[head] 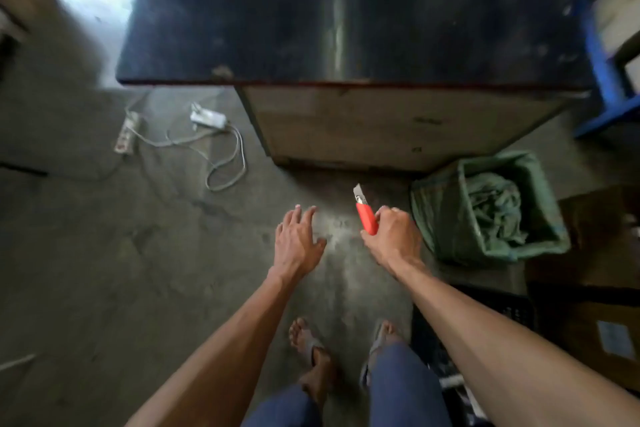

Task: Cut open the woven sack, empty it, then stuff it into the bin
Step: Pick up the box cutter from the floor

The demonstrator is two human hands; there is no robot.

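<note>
Now, head view: blurred; looking down at the floor (104, 253)
Right hand (391, 236): curled round red knife (367, 220); blade out
Left hand (298, 236): fingers spread; holding nothing; above the floor
Sack (495, 215): crumpled green weave inside bin (437, 218); beside bench (346, 10)
Progress: cutting, emptying and stuffing look done; knife not yet put away

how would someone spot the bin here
Start at the big black-topped table; below its right corner, on the floor, stands the bin. It is the only green thing, holding a crumpled green sack, beside brown cardboard boxes.
</note>
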